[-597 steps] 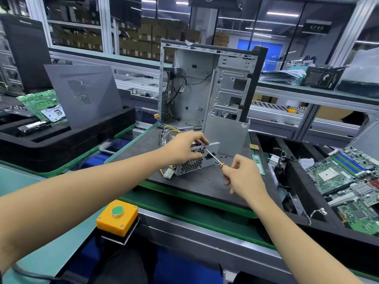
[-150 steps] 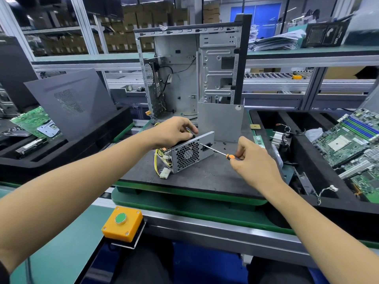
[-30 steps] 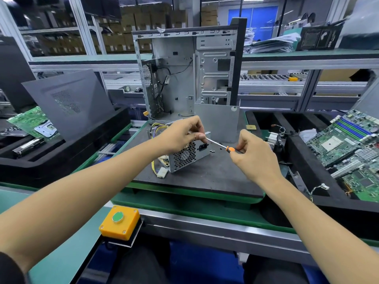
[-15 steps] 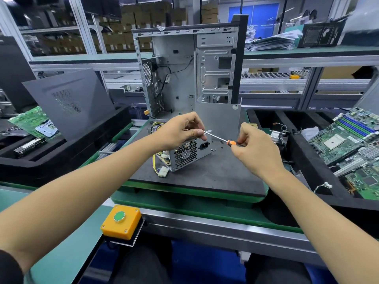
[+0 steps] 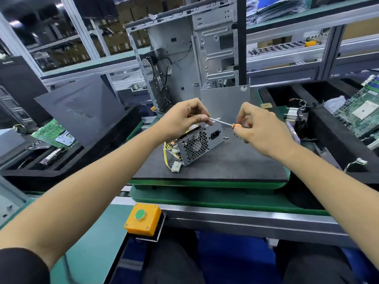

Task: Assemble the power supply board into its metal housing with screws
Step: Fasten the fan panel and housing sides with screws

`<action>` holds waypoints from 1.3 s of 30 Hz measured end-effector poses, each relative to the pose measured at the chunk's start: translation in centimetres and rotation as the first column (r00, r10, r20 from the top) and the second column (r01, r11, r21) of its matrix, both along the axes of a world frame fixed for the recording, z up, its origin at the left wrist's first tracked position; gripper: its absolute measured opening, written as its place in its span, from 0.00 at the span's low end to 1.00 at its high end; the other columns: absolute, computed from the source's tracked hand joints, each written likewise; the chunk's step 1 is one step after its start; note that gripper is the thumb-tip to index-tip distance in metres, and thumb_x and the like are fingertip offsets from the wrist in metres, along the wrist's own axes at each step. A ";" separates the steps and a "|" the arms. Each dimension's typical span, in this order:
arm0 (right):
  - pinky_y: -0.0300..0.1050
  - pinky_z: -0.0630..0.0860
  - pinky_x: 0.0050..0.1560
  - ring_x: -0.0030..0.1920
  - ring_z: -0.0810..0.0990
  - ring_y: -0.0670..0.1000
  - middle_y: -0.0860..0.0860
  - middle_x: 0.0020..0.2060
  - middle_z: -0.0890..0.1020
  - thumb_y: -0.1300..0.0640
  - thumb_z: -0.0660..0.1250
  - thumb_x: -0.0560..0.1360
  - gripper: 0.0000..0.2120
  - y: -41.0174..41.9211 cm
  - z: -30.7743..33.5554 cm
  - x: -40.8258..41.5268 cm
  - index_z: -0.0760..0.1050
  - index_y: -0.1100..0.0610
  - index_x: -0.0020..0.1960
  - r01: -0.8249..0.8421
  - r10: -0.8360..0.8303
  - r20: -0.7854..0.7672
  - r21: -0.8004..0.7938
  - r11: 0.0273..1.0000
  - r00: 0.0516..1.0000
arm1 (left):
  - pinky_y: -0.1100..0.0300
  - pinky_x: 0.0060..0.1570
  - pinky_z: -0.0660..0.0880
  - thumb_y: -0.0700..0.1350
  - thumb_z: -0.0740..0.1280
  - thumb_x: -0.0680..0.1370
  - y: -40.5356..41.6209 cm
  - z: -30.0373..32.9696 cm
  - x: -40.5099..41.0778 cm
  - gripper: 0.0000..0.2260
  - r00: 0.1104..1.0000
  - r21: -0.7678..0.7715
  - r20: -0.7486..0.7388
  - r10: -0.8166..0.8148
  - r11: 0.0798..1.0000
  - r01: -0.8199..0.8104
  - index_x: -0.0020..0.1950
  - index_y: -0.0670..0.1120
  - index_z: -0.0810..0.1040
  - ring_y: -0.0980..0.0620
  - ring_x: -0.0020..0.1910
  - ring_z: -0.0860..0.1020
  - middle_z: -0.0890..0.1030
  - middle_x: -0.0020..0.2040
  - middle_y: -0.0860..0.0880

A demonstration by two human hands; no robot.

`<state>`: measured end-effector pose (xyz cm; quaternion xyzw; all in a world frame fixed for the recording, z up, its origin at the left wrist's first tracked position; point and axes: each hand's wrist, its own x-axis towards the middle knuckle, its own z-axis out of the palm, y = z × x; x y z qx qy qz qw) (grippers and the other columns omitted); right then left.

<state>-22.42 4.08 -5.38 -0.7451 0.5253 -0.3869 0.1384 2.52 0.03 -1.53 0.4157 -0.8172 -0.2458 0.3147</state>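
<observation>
A silver power supply housing (image 5: 196, 144) with a honeycomb fan grille lies on the dark foam pad (image 5: 235, 162), its yellow wires and white plug (image 5: 176, 167) trailing at its near left corner. Above it, my right hand (image 5: 260, 132) grips the orange handle of a thin screwdriver (image 5: 223, 122). My left hand (image 5: 184, 117) pinches the screwdriver's tip between thumb and fingers; whether a screw sits there is hidden. Two small screws (image 5: 226, 137) lie on the pad to the right of the housing.
An open grey computer case (image 5: 184, 58) stands upright behind the pad, a loose metal plate (image 5: 225, 99) leaning before it. Black foam trays with green circuit boards flank both sides (image 5: 356, 111) (image 5: 55, 134). A yellow button box (image 5: 143, 221) sits at the near conveyor edge.
Both hands and the screwdriver rose slightly off the power supply; my left fingers stay pinched at the tip. The housing has not moved.
</observation>
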 end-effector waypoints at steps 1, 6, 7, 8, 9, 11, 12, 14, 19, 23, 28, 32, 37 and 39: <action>0.50 0.75 0.41 0.39 0.81 0.52 0.47 0.32 0.82 0.49 0.68 0.75 0.07 -0.1 -0.2 0.0 0.69 0.47 0.45 0.002 -0.003 0.012 0.005 1.000 1.000 | 0.53 0.62 0.79 0.37 0.67 0.83 0.0 0.1 0.1 0.03 1.000 0.013 -0.010 -0.009 1.000 0.009 0.56 0.41 0.77 0.51 0.57 0.85 0.87 0.51 0.47; 0.50 0.77 0.43 0.40 0.81 0.49 0.45 0.32 0.82 0.49 0.69 0.74 0.08 -0.4 -1.1 -0.4 0.69 0.47 0.43 0.021 -0.022 0.058 0.026 0.999 0.998 | 0.69 0.49 0.76 0.46 0.62 0.86 -0.1 0.4 0.8 0.09 0.975 0.034 -0.135 0.175 0.984 -0.172 0.62 0.45 0.76 0.62 0.56 0.81 0.85 0.60 0.49; 0.51 0.77 0.43 0.40 0.81 0.49 0.45 0.32 0.82 0.49 0.69 0.74 0.08 -0.4 -1.3 -0.5 0.70 0.47 0.43 0.026 -0.028 0.068 0.029 0.999 0.997 | 0.69 0.44 0.75 0.47 0.62 0.86 -0.1 0.3 1.0 0.08 0.956 0.057 -0.136 0.258 0.966 -0.253 0.61 0.46 0.76 0.62 0.50 0.81 0.85 0.58 0.50; 0.51 0.77 0.43 0.40 0.81 0.50 0.45 0.32 0.82 0.49 0.70 0.73 0.08 -0.4 -1.5 -0.7 0.70 0.47 0.43 0.030 -0.033 0.080 0.033 0.999 0.996 | 0.66 0.41 0.75 0.47 0.62 0.86 -0.2 0.1 1.3 0.08 0.939 0.089 -0.118 0.323 0.945 -0.314 0.60 0.45 0.76 0.59 0.47 0.80 0.85 0.56 0.49; 0.51 0.77 0.43 0.40 0.81 0.50 0.45 0.32 0.82 0.49 0.70 0.73 0.08 -0.3 -1.7 -0.8 0.70 0.48 0.43 0.033 -0.036 0.091 0.036 0.999 0.995 | 0.63 0.40 0.76 0.47 0.62 0.86 -0.2 -0.1 1.6 0.08 0.928 0.120 -0.080 0.363 0.928 -0.352 0.60 0.44 0.76 0.56 0.46 0.79 0.85 0.55 0.48; 0.52 0.78 0.44 0.40 0.81 0.51 0.46 0.32 0.81 0.49 0.70 0.73 0.08 -0.4 -2.1 -1.1 0.70 0.48 0.43 0.035 -0.040 0.108 0.045 0.998 0.993 | 0.62 0.40 0.76 0.46 0.62 0.86 -0.1 -0.5 1.8 0.08 0.926 0.175 0.027 0.376 0.911 -0.375 0.61 0.43 0.75 0.53 0.45 0.78 0.84 0.53 0.46; 0.53 0.78 0.44 0.40 0.82 0.52 0.46 0.32 0.81 0.49 0.70 0.73 0.08 -0.4 -2.2 -1.2 0.70 0.48 0.43 0.033 -0.038 0.113 0.052 0.998 0.993 | 0.64 0.38 0.76 0.46 0.62 0.86 0.0 -0.7 1.8 0.08 0.928 0.201 0.069 0.365 0.906 -0.372 0.61 0.43 0.76 0.54 0.44 0.77 0.84 0.52 0.47; 0.53 0.78 0.44 0.39 0.82 0.52 0.46 0.31 0.81 0.50 0.70 0.73 0.08 -0.4 -2.5 -1.3 0.70 0.48 0.43 0.029 -0.036 0.118 0.060 0.998 0.992 | 0.69 0.37 0.74 0.48 0.62 0.86 0.2 -0.6 1.7 0.09 0.933 0.247 0.123 0.338 0.900 -0.359 0.61 0.45 0.78 0.55 0.44 0.76 0.84 0.51 0.49; 0.54 0.79 0.44 0.39 0.82 0.52 0.46 0.31 0.81 0.50 0.70 0.73 0.08 -0.3 -3.2 -1.7 0.70 0.45 0.42 0.013 -0.022 0.126 0.071 0.997 0.992 | 0.62 0.52 0.77 0.50 0.65 0.85 0.3 -0.2 1.5 0.10 0.946 0.259 0.262 0.193 0.930 -0.262 0.64 0.53 0.82 0.56 0.51 0.83 0.86 0.54 0.52; 0.50 0.74 0.39 0.36 0.78 0.49 0.46 0.31 0.80 0.51 0.70 0.73 0.08 -0.2 -3.9 -2.1 0.70 0.45 0.42 -0.001 -0.007 0.130 0.064 0.998 0.991 | 0.66 0.44 0.75 0.46 0.66 0.84 -0.1 -0.1 1.6 0.10 0.952 0.298 0.216 0.218 0.913 -0.277 0.60 0.55 0.85 0.61 0.41 0.81 0.88 0.46 0.53; 0.47 0.70 0.36 0.36 0.75 0.48 0.46 0.31 0.80 0.50 0.69 0.72 0.08 0.0 -4.7 -2.1 0.69 0.46 0.42 -0.002 -0.005 0.102 0.063 0.998 0.995 | 0.47 0.50 0.74 0.46 0.67 0.84 -0.2 0.2 1.5 0.08 0.955 0.340 0.218 0.200 0.902 -0.267 0.59 0.54 0.85 0.49 0.46 0.81 0.87 0.51 0.43; 0.49 0.73 0.38 0.37 0.75 0.49 0.46 0.30 0.78 0.50 0.70 0.72 0.09 -0.1 -4.8 -1.8 0.69 0.46 0.42 -0.006 0.000 0.092 0.068 0.998 0.996 | 0.60 0.44 0.79 0.42 0.67 0.84 0.1 0.4 0.7 0.07 0.952 0.280 0.221 0.210 0.922 -0.269 0.57 0.50 0.85 0.52 0.44 0.82 0.87 0.49 0.43; 0.46 0.69 0.35 0.36 0.74 0.47 0.44 0.30 0.78 0.50 0.69 0.73 0.09 -0.2 -4.8 -1.5 0.69 0.46 0.42 -0.022 0.017 0.096 0.055 0.998 0.995 | 0.59 0.44 0.79 0.41 0.68 0.83 0.4 0.2 0.3 0.06 0.945 0.216 0.209 0.253 0.930 -0.297 0.57 0.47 0.84 0.52 0.42 0.82 0.87 0.46 0.41; 0.46 0.67 0.34 0.36 0.74 0.47 0.40 0.32 0.78 0.50 0.69 0.73 0.09 -0.2 -4.8 -1.5 0.68 0.46 0.42 -0.024 0.018 0.097 0.052 0.998 0.995 | 0.66 0.37 0.77 0.40 0.69 0.82 0.4 0.0 0.2 0.05 0.945 0.192 0.190 0.265 0.934 -0.300 0.56 0.47 0.83 0.55 0.38 0.82 0.87 0.43 0.42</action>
